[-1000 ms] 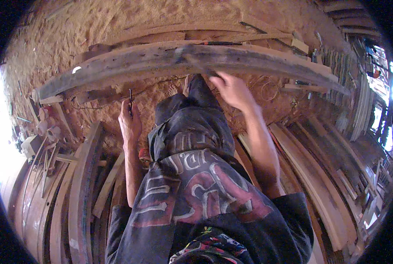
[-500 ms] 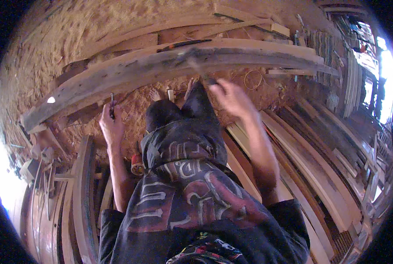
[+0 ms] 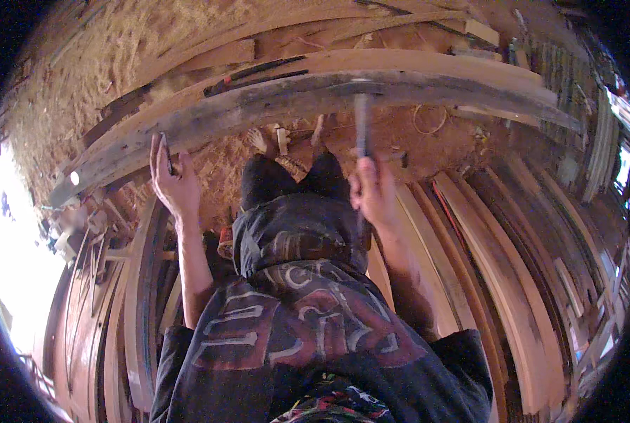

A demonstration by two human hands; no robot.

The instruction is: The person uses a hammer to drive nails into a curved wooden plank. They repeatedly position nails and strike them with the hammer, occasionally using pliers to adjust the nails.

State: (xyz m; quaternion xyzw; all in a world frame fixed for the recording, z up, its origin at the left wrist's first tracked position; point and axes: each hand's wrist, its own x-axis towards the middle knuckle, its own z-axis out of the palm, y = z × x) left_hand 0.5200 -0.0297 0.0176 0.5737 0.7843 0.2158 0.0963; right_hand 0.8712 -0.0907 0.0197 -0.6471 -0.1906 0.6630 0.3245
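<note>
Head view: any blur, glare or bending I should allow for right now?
Head view: hammer smeared by motion blur; head view: glare whites out the left side; head view: grey beam looks bowed, likely fisheye distortion.

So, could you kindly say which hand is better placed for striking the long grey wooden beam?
Probably the right hand: it grips a grey, T-shaped hammer, head at the beam; the left hand holds a slim dark object.
</note>
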